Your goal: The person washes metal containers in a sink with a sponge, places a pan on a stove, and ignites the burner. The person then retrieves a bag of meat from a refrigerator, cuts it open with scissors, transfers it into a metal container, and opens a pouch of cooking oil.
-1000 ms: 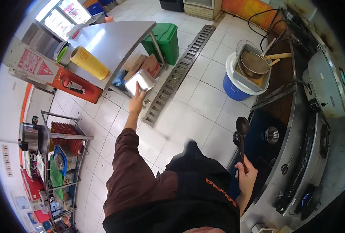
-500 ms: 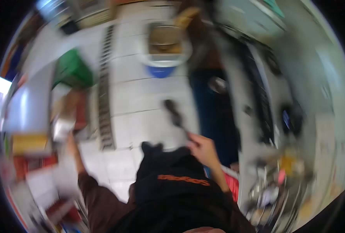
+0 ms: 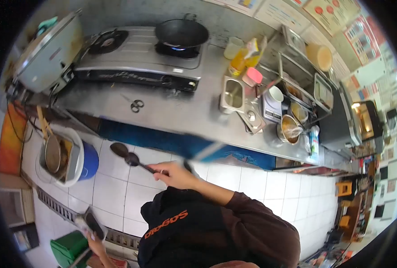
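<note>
My right hand [image 3: 174,175] is closed around the handles of dark spoons [image 3: 131,159], whose bowls overlap and point to the left above the tiled floor. Low at the left, my left hand [image 3: 95,243] grips a small rectangular metal container [image 3: 95,223], tilted, with a dark face showing. Below that hand is a green bin [image 3: 69,248]. Beyond my right hand runs a steel counter [image 3: 176,107]. On its stove [image 3: 131,53] a black wok [image 3: 182,33] sits over a lit blue flame.
Scissors [image 3: 137,105] lie on the counter. Farther right are a metal pan [image 3: 232,94], a kitchen scale [image 3: 272,109] and a steel bowl [image 3: 289,129]. A blue and white bucket [image 3: 89,161] with a strainer [image 3: 53,154] stands on the floor, near a drain grate [image 3: 55,205].
My view has swung right, from the floor aisle to the counter and stove. My right hand still holds the spoons; the metal container is still in my left hand.
</note>
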Tool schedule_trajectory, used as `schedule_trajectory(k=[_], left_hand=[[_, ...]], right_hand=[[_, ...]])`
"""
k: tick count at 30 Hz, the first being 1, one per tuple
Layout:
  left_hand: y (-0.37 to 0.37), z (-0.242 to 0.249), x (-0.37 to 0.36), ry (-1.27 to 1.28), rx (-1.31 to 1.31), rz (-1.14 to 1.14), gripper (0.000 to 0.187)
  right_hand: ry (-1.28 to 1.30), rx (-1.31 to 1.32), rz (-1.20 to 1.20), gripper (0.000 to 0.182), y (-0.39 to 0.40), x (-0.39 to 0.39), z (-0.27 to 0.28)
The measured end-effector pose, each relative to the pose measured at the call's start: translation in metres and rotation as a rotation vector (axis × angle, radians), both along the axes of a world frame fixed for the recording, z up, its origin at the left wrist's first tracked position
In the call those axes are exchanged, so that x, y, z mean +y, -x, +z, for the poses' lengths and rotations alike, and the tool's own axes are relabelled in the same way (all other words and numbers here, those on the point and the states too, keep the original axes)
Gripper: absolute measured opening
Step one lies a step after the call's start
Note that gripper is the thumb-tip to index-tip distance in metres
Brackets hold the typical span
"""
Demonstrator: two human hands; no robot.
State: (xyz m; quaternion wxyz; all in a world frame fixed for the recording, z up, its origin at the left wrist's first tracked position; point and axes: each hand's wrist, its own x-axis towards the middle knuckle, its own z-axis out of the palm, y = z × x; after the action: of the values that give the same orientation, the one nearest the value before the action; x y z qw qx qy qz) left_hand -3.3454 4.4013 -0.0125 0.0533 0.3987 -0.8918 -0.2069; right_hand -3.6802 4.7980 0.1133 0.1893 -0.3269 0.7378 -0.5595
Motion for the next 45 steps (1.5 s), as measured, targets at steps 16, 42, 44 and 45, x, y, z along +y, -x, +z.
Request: schedule_trajectory(k=[16, 42, 44, 45], left_hand=[[0.58, 0.052, 0.402, -0.639, 0.256, -0.946, 0.019], [0.597, 0.023, 0.448, -1.116, 0.252, -0.682, 0.032], [0.607, -0.009, 0.452, -1.026, 0.255, -0.756, 0.034], [0.611, -0.019, 0.458, -0.987, 0.321, -0.759, 0.034]], right_hand=[[0.248, -0.13, -1.231, 0.029, 0.135, 0.353, -0.016], [-0.035, -0.111, -0.784, 0.022, 0.484, 0.306, -0.104], [-0.242, -0.106, -0.828, 0.03, 0.49, 0.308, -0.101], [-0.367, 0.055, -0.896, 0.033, 0.485, 0.307, -0.09]])
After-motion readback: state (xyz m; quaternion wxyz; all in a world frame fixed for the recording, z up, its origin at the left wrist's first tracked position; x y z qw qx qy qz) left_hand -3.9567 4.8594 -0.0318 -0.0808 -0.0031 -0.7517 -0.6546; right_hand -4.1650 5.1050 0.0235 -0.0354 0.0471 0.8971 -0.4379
